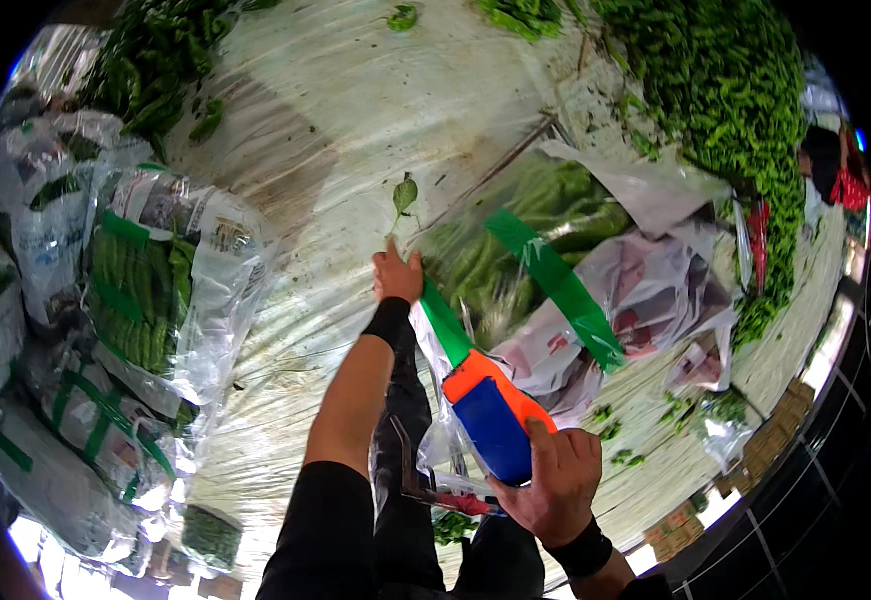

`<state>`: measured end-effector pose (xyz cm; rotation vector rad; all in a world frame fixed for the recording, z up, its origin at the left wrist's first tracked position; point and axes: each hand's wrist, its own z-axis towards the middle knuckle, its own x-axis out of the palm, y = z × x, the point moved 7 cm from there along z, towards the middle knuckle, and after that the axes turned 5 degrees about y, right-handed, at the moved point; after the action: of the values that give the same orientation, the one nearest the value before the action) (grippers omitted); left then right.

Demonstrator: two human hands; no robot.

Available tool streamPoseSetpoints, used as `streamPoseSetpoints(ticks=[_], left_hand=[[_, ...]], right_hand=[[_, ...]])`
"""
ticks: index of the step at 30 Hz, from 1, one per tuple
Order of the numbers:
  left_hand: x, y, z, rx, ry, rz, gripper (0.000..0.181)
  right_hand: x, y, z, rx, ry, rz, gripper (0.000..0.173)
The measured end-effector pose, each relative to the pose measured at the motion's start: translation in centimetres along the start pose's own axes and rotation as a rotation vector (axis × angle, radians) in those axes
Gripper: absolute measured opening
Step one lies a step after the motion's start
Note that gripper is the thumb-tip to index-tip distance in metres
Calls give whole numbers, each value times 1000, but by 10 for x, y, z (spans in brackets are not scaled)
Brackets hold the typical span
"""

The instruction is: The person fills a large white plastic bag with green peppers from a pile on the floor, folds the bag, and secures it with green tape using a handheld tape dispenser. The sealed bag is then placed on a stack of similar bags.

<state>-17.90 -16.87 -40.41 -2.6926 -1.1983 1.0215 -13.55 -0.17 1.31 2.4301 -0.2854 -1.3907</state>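
Observation:
In my right hand [555, 480] is an orange-and-blue tape dispenser [491, 427], held by its body. A strip of green tape [444, 322] runs from its toothed front edge up along the near left side of a clear plastic bag [473, 262]. Long green peppers [548, 202] fill the bag, and a wider green tape band [555, 289] crosses its top. My left hand [398, 274] lies at the bag's left edge, fingers apart and thumb towards the plastic; any pinch on the film is hidden. A loose leaf [404, 196] lies just beyond those fingertips.
Taped bags of peppers [142, 292] are stacked at left. Loose pepper heaps lie at upper left [157, 67] and upper right [713, 82]. Thin metal rods [413, 480] show near my legs. Plastic sheeting [293, 112] covers the ground. Another person [829, 165] is at far right.

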Motion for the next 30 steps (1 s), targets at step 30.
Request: streamPoseSetpoints(ticks=[30], left_hand=[[175,-161,-451,1355,487,1331,61]], right_hand=[[260,-390,-280,-80,-369,471,51]])
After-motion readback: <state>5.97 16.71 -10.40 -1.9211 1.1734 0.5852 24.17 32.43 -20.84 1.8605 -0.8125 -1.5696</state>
